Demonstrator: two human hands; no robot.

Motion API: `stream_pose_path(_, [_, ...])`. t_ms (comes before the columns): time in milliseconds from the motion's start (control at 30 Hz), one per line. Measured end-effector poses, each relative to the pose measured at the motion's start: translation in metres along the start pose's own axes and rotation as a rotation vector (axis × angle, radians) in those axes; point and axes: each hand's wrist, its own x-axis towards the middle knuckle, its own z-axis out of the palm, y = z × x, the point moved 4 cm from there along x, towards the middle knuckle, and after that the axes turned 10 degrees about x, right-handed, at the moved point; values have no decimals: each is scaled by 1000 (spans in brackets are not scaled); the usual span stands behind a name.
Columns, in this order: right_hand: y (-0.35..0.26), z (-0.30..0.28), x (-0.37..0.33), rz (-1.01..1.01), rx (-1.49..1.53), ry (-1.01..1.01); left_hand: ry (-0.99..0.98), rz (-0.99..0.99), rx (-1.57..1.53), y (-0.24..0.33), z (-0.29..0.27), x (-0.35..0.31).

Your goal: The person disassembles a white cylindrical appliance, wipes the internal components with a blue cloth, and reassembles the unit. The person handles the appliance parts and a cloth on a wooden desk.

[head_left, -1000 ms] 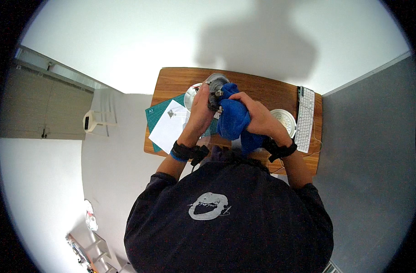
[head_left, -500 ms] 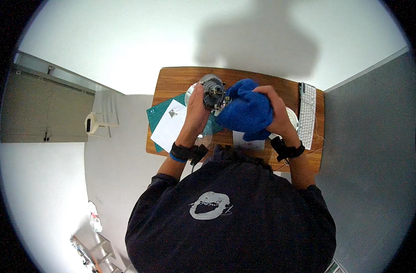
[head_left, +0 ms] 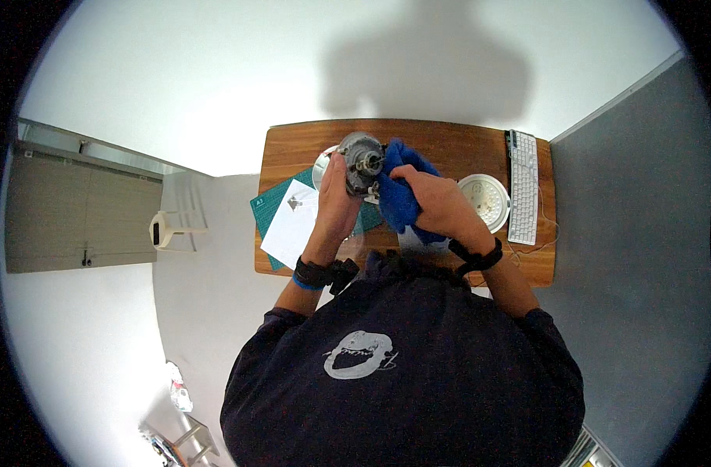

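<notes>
Over the table, my left hand (head_left: 338, 198) grips a grey, round metal motor-like part (head_left: 361, 148) from its left side. A stepped hub with a small shaft faces up on it. My right hand (head_left: 437, 201) is closed on a bunched blue cloth (head_left: 400, 187), whose edge meets the right side of the metal part. Some of the cloth is hidden under my right fingers. Beneath my left hand lie a white printed sheet (head_left: 289, 226) and a green cutting mat (head_left: 268, 205).
A round white dish (head_left: 492, 180) holding small bits stands right of my right hand. Beyond it lies a white keyboard (head_left: 523, 187) with a thin cable. Another pale round item (head_left: 321, 167) shows partly behind the metal part. The wooden table (head_left: 449, 134) meets the wall at its far side.
My right hand has moved left and drawn the blue cloth into a tighter bunch against the metal part. The white dish now shows more fully. My left hand keeps its hold.
</notes>
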Motion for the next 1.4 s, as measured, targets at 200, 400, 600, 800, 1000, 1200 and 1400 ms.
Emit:
stream_pose_path(200, [14, 7, 6, -70, -43, -11, -14, -68, -163, -4, 5, 1])
stream_pose_path(400, [13, -8, -3, -132, 225, 23, -82, -117, -245, -14, 8, -1])
stream_pose_path(600, [23, -41, -5, -198, 543, 367, -112, 102, 168, 5, 5, -3])
stream_pose_path(800, [19, -29, 13, -39, 396, 134, -160, 14, 114, 7, 17, -3])
stream_pose_path(1000, [-2, -22, 18, -185, 122, 97, -176, 53, 345, 16, 22, -3])
stream_pose_path(1200, [3, -18, 19, -86, 172, -50, -187, -43, 215, -7, 9, -5])
stream_pose_path(1400, [12, -27, 12, -131, 315, 121, -102, -119, 52, -13, -4, 0])
